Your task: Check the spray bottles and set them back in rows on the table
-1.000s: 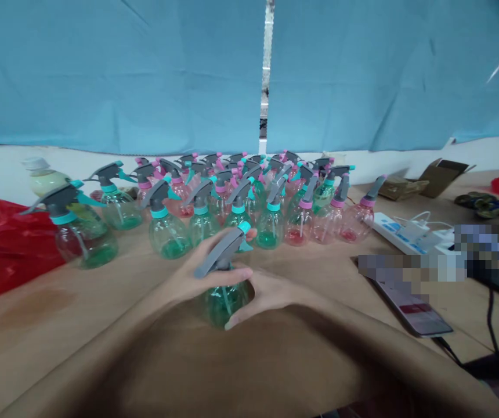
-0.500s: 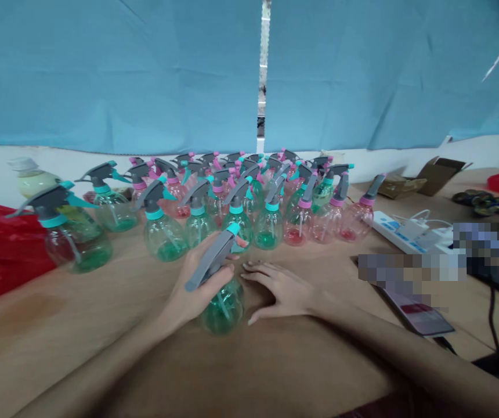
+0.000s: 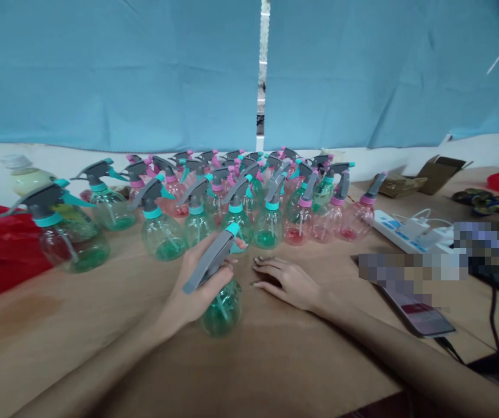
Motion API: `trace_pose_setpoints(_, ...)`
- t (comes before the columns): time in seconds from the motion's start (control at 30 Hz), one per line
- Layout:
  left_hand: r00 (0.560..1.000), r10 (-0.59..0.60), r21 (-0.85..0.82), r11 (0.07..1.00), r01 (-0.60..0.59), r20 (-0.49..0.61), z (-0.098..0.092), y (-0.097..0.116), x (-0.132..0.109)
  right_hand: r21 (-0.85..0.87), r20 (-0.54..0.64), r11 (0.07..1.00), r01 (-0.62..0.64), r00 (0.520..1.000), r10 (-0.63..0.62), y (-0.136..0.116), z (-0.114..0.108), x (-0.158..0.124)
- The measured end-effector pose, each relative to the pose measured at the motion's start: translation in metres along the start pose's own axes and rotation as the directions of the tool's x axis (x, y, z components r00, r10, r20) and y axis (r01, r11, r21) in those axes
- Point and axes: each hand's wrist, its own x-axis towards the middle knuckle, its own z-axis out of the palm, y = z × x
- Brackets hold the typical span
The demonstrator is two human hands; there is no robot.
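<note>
My left hand [image 3: 197,290] is wrapped round the neck of a green spray bottle [image 3: 222,310], whose grey trigger head with a turquoise nozzle tilts up to the right. The bottle stands on the wooden table [image 3: 232,377]. To its right, my right hand [image 3: 290,283] rests low over the table, fingers apart and bent a little, holding nothing and not touching the bottle. Just beyond both hands is a front row of spray bottles, among them a green one [image 3: 268,226] and a pink one [image 3: 296,223].
More green and pink spray bottles fill the table's back. A red plastic bag [image 3: 6,249] and a large bottle [image 3: 29,180] are at the left. At the right are a white power strip [image 3: 395,229], a phone [image 3: 427,319], cables and an open cardboard box [image 3: 438,177].
My right hand has drawn slightly away to the right from the held bottle, and its thumb has come nearer its fingers. My left hand keeps its hold, almost unmoved.
</note>
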Motion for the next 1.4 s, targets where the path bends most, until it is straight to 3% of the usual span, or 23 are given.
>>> trace_pose_setpoints(0.3, 0.997, 0.081, 0.041, 0.996, -0.081, 0.002, -0.001, -0.004, 0.002, -0.042, -0.050, 0.998, -0.054, 0.997, 0.052, -0.005, 0.004, 0.002)
trace_pose_setpoints(0.5, 0.998, 0.055, 0.033, 0.998, -0.056, 0.025, -0.001, -0.005, 0.002, -0.025, -0.069, 0.999, -0.040, 0.997, 0.038, -0.002, 0.006, 0.002)
trace_pose_setpoints(0.7, 0.999, -0.045, 0.028, 0.999, 0.045, 0.005, 0.000, -0.001, 0.000, -0.021, -0.085, 1.000, -0.021, 0.996, 0.019, -0.001, 0.007, 0.002)
trace_pose_setpoints(1.4, 0.999, -0.045, 0.060, 0.997, 0.045, 0.008, 0.002, 0.008, 0.002, 0.163, -0.073, 0.986, -0.026, 0.997, 0.039, 0.005, 0.003, 0.000)
